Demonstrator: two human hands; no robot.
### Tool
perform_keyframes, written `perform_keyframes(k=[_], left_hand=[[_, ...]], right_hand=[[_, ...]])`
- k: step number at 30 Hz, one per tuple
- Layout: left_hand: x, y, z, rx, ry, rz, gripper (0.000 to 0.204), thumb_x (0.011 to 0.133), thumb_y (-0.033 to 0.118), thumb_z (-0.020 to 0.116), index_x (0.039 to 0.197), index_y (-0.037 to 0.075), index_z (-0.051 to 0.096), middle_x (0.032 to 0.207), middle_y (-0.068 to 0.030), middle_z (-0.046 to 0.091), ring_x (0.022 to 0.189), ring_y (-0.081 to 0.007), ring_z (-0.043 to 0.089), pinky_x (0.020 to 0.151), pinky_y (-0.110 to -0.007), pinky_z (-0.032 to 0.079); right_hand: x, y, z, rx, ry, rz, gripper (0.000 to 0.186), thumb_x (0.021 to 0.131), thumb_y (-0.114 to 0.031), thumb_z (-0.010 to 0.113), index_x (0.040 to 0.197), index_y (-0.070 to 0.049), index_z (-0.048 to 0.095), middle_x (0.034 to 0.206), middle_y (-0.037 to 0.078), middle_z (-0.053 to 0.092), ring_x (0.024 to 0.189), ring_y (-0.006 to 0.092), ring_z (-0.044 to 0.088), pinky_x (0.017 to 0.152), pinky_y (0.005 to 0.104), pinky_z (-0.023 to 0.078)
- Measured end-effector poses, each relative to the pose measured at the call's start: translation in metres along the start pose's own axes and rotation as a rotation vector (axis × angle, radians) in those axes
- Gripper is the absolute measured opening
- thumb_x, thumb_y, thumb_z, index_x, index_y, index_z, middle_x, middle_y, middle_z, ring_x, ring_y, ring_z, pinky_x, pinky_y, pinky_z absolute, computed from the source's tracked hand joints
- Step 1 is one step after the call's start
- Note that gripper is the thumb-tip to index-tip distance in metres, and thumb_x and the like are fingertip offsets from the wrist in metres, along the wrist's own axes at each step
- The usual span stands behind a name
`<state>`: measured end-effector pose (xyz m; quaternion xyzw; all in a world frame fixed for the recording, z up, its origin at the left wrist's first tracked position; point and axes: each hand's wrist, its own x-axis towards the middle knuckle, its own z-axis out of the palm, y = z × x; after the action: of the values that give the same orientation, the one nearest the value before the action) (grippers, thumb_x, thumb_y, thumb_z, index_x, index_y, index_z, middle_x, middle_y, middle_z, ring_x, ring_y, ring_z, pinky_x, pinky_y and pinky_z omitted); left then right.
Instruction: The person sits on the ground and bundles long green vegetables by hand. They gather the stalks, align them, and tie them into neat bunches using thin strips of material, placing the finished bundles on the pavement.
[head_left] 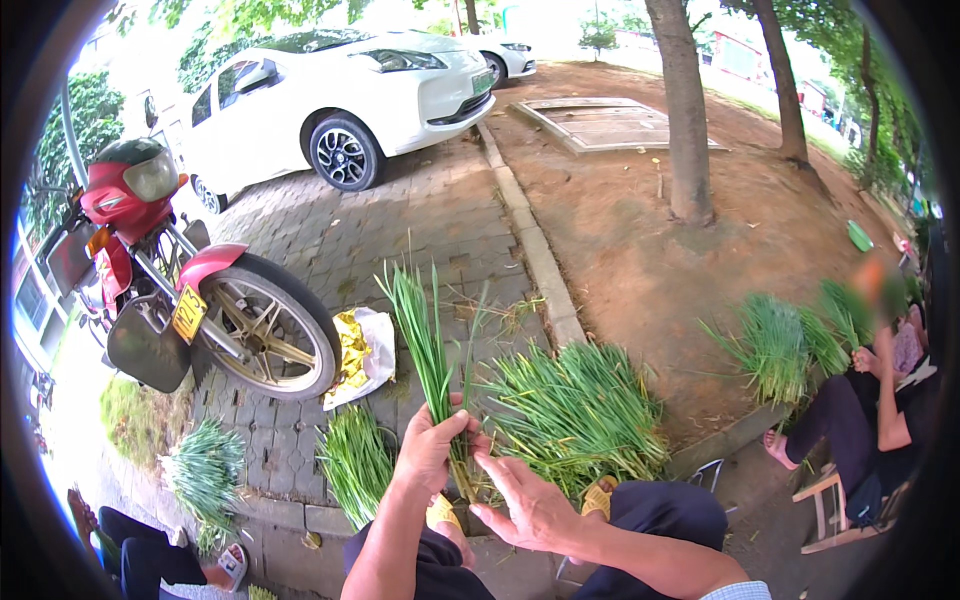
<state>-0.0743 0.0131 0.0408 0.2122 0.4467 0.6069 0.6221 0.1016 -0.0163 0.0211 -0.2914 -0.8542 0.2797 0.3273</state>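
Observation:
My left hand (428, 448) is closed round a bunch of garlic chives (422, 340), held upright with the long green leaves pointing away from me. Below that grip, the pale stalk ends hang between my two hands. My right hand (535, 505) has its fingers stretched out, the tips beside the lower stalks; whether they touch is hard to tell. Just beyond it on the paving lies a big heap of garlic chives (590, 415). A smaller pile of chives (357, 465) rests to the left of my left forearm.
A red motorcycle (190, 270) stands at the left, a white-and-yellow bag (365, 355) by its front wheel. White car (340, 100) behind. At right, a person on a wooden stool (830, 515) sits near more chives (770, 345). Another person's legs (150, 550) show lower left, near chives (205, 470).

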Motion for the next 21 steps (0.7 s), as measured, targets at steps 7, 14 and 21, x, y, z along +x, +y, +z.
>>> perform_keyframes(k=[7,14,21], left_hand=[[-0.015,0.023,-0.018,0.122,0.056,0.060,0.033,0.090,0.007,0.056,0.119,0.002,0.043,0.083,-0.0094,0.058,0.067,-0.0220,0.063,0.058,-0.034,0.054],[-0.020,0.027,-0.015,0.078,0.018,0.006,0.033,0.089,0.006,0.057,0.119,0.002,0.043,0.080,-0.0103,0.058,0.068,-0.0242,0.064,0.059,-0.037,0.055],[-0.020,0.031,-0.007,-0.011,-0.108,-0.084,0.030,0.088,0.006,0.058,0.115,0.003,0.046,0.082,-0.0120,0.060,0.072,-0.0282,0.065,0.064,-0.041,0.057]], right_hand=[[0.013,0.021,-0.003,0.026,0.046,0.015,0.034,0.082,-0.019,0.065,0.111,-0.004,0.056,0.104,0.014,0.058,0.085,0.0302,0.061,0.072,0.0363,0.053],[0.062,0.013,-0.037,0.302,0.059,0.140,0.041,0.086,-0.021,0.065,0.121,-0.003,0.054,0.117,0.014,0.055,0.091,0.0231,0.063,0.073,0.0339,0.054],[0.083,0.029,-0.047,0.593,-0.285,0.250,0.038,0.087,-0.018,0.066,0.118,0.002,0.056,0.101,0.009,0.065,0.089,0.0138,0.062,0.079,0.0282,0.050]])
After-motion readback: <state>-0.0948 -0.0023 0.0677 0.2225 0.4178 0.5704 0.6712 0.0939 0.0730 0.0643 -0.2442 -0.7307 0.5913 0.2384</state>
